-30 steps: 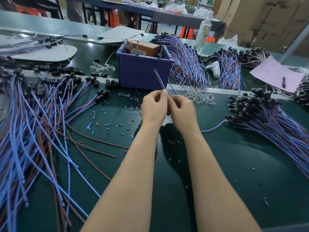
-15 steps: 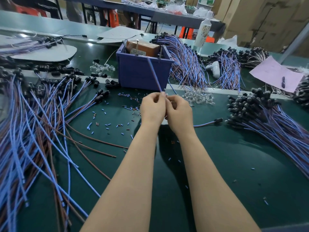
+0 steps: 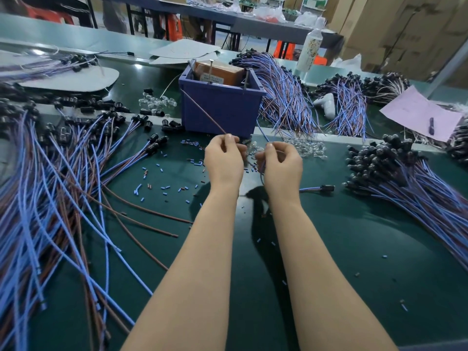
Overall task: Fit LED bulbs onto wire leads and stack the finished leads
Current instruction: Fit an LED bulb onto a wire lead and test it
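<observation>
At centre frame, the left hand [image 3: 222, 160] pinches a brown wire [image 3: 202, 111] that slants up-left. The right hand [image 3: 281, 163] pinches a blue wire [image 3: 263, 135]. Between them sits something blurred, possibly a bulb. A pile of leads [image 3: 417, 188] lies at right.

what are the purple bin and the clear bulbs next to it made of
Purple bin: looks like moulded plastic, dull satin finish, uniform colour, thick stepped rim. Clear bulbs: transparent, glinting, probably clear plastic or resin; glass cannot be ruled out.
</observation>
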Tool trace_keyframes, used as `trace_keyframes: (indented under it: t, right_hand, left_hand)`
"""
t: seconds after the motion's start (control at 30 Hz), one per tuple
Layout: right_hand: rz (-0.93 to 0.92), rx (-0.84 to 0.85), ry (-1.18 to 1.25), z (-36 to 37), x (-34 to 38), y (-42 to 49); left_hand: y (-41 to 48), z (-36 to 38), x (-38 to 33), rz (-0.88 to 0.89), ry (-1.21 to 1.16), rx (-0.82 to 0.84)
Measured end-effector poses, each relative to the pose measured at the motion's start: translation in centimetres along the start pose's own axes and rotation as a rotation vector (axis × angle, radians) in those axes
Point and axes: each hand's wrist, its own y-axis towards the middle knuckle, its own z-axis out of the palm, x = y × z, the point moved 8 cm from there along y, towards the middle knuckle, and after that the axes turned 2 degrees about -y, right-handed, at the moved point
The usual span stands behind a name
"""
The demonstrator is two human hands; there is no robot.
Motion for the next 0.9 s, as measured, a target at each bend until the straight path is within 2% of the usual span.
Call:
trace_keyframes:
  t: [0.1, 0.27, 0.9]
  right_hand:
    - [-0.062, 0.071, -0.11, 0.8, 0.3, -0.4]
    - [-0.162, 0.194, -0.262, 2.3, 1.2, -1.3]
    - [-0.165, 0.19, -0.262, 2.3, 1.6, -1.7]
  left_hand:
    - [0.2, -0.6, -0.2, 0.018, 0.031, -0.044]
    - [0.4, -0.5, -0.1, 0.01, 0.047, -0.019]
    - [0.7, -0.4, 0.0, 0.021, 0.008, 0.02]
